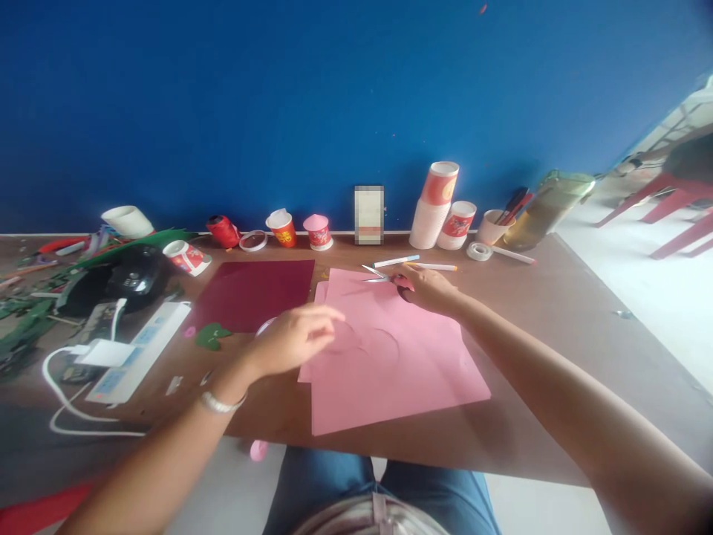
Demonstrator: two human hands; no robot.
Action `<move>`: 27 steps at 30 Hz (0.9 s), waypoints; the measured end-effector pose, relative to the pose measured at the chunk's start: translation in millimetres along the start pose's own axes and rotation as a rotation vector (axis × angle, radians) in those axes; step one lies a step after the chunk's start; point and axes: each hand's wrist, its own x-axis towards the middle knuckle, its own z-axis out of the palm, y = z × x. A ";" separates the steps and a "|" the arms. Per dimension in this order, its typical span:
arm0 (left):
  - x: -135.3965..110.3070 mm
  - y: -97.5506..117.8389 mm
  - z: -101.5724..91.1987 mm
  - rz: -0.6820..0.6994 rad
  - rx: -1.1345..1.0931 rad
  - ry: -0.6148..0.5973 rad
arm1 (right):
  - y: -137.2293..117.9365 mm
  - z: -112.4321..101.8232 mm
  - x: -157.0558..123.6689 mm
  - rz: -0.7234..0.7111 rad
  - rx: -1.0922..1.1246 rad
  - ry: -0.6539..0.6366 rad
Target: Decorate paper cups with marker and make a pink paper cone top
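Note:
My right hand (428, 290) is closed around the handles of a pair of scissors (377, 276) at the far edge of the pink paper. The scissors' blades are spread apart and point left. Over the left edge of the pink paper (401, 379) is my left hand (301, 334), fingers loosely bent and apart, nothing visible in them. More than one pink sheet lies stacked, and curved lines show on the top one. A blue-capped marker (395, 261) and an orange-capped marker (431, 267) lie just beyond the scissors. Partly behind my left hand is a round, clear-edged object, mostly hidden.
A dark red sheet (256, 293) and green paper piece (212, 336) lie left, near a white power strip (142, 353) with cables. Along the blue wall stand paper cups (320, 236), a stacked cup tower (431, 215), a tape roll (479, 251) and a bottle (549, 208).

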 end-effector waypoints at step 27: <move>47.5 -21.3 37.6 0.022 0.218 0.258 | -4.8 22.1 -9.4 -0.099 -0.241 0.237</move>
